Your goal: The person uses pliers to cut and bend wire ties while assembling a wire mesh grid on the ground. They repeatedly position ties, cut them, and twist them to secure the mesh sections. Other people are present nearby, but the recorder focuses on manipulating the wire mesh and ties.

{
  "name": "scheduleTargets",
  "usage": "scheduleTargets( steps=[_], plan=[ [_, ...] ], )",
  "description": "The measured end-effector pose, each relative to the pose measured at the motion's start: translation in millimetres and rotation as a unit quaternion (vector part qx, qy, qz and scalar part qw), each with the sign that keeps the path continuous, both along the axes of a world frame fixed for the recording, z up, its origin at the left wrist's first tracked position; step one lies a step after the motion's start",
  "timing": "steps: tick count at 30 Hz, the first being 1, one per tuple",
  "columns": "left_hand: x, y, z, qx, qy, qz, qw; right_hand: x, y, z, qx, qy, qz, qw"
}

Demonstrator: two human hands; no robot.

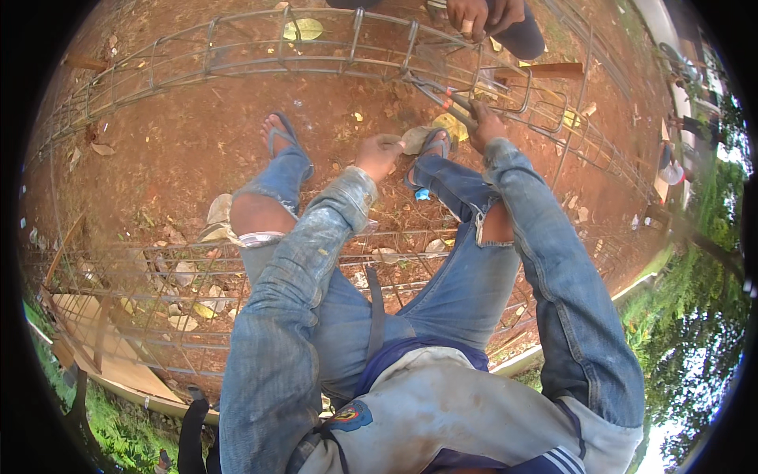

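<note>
My right hand [485,126] is wrapped round the handles of a pair of tying pliers [447,98] with orange marks on them. The jaws of the pliers reach the near bars of a long steel rebar cage [351,59], which runs across the far side. Between my feet, my left hand [379,156] has its fingers curled together in a pinch. Whatever it holds, if anything, is too small to make out. A dry leaf [416,140] shows just right of its fingertips, beside my right sandal [434,150].
Another person's hands [480,16] are at the far side of the cage. Wooden pieces [553,71] sit under its right part. Rebar rods [189,296] lie behind my feet, with a plywood board [110,340] at the lower left. Reddish soil [197,150] is littered with leaves.
</note>
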State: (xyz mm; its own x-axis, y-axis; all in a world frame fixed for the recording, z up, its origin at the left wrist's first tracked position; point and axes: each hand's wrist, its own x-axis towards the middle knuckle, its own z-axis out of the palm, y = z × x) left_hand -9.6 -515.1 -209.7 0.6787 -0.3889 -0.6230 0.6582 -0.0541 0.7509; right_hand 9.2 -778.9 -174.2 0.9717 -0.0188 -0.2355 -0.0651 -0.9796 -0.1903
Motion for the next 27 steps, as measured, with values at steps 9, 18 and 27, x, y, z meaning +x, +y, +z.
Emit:
scheduleTargets(
  steps=[9,18,27],
  plan=[
    [23.5,3.5,21.6,-0.101,0.16,0.095,0.977,-82.5,184.2,38.2,0.297,0.145,-0.349,0.877],
    [30.9,-3.2,51.3,-0.32,0.252,-0.02,0.913,-90.1,160.9,30.5,0.864,0.296,-0.329,0.242],
    [22.1,-31.7,56.6,-0.254,0.205,0.07,0.943,-66.7,121.1,53.2,0.408,0.442,-0.307,0.738]
  ],
)
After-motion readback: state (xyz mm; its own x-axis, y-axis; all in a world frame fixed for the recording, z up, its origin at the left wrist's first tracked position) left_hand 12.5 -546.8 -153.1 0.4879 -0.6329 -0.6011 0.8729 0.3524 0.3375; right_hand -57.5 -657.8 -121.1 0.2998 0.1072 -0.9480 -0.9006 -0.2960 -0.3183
